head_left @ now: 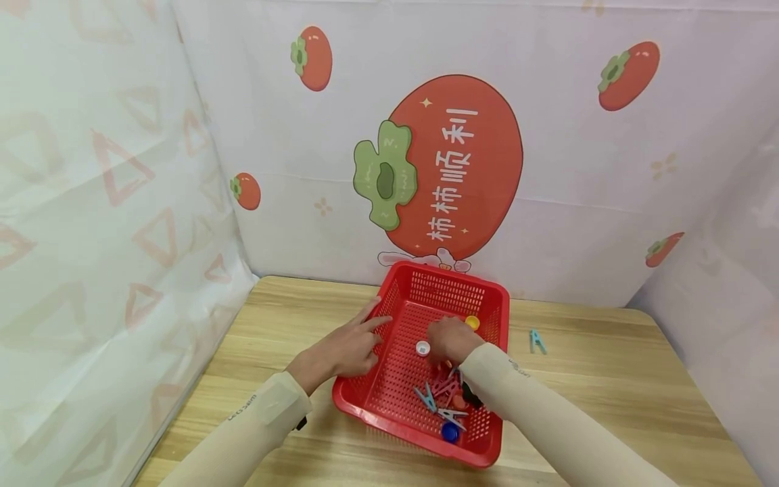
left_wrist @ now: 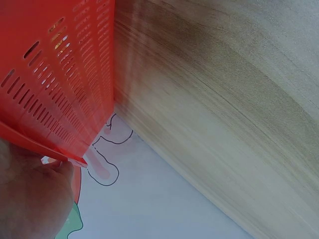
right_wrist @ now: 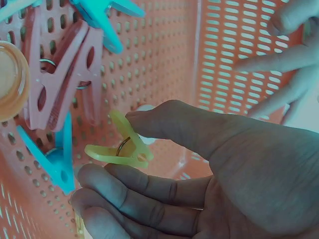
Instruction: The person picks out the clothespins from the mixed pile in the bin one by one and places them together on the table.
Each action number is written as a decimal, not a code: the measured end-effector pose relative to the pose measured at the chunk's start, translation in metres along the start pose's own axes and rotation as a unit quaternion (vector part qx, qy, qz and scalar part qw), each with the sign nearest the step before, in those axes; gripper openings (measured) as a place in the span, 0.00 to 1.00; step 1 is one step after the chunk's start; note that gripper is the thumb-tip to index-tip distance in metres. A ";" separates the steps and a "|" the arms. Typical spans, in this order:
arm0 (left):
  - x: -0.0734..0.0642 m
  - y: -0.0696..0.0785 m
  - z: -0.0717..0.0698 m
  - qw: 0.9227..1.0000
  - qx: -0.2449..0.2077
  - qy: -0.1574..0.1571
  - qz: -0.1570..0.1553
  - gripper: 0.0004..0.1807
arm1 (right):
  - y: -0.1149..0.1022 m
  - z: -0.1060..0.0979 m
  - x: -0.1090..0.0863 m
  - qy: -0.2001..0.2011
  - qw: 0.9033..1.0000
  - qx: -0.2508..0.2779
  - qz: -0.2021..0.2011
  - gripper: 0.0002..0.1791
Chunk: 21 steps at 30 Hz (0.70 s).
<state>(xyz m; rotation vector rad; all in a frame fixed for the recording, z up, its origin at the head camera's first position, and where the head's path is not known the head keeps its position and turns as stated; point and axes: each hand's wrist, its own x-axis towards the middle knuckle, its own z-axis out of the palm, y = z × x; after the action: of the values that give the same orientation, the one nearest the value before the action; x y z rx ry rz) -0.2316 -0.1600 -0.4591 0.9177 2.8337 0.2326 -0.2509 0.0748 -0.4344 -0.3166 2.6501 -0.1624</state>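
While right hand [head_left: 453,340] pinches yellow clip [right_wrist: 133,156], V facing away from palm, left hand [head_left: 353,348] rests fingers-spread at basket rim [head_left: 389,421].

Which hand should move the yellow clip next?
Probably the right hand: it pinches the yellow clip. The left hand rests on the side of the red basket, away from the clip, so it seems better placed for steadying.
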 end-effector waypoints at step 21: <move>0.000 0.000 0.001 1.000 0.002 -0.004 -0.011 0.16 | 0.021 -0.031 -0.020 0.062 0.997 0.029 -0.025 0.23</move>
<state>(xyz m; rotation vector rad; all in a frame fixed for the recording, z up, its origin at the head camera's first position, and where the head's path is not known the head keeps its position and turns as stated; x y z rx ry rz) -0.2313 -0.1595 -0.4602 0.8870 2.8364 0.2202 -0.2519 0.1018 -0.4017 -0.3644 2.7553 -0.2833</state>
